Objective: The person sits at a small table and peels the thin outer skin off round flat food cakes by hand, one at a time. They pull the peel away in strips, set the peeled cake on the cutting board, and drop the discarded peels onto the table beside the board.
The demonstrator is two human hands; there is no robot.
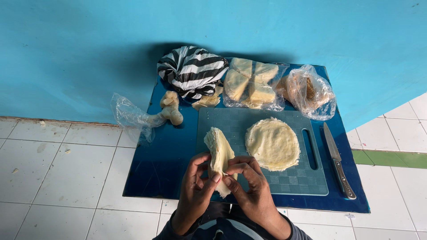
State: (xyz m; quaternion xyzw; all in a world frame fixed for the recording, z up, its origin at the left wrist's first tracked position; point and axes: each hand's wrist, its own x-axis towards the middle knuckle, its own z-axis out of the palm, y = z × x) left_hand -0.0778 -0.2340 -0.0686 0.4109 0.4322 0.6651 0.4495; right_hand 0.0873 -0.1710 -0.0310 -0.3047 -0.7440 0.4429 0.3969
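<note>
Both hands met low in the head view, over the near edge of the teal cutting board [267,178]. The left hand [195,189] and the right hand [249,182] were pinched together on one folded pale wrapper sheet [219,155], thumbs and forefingers closed on its lower end. The sheet stood up and away from the hands, its folded top leaning toward the far left, so most of it lay beyond the fingertips and only its bottom tip showed below them.

Just right of the held sheet, on the cutting board, lay a round stack of the same pale wrappers [272,143], flat and apart from the hands. The board sat on a dark blue mat [164,155] on the white tiled floor. A knife [338,161] lay on the mat right of the board, blade pointing away.

Along the far edge of the mat sat a black-and-white striped plastic bag [192,70], a clear bag of pale wedge-shaped pieces [251,83], and another clear bag with brownish contents [310,91]. A knobbly pale lump [171,107] rested at the mat's far left beside a crumpled clear plastic bag [131,118].
</note>
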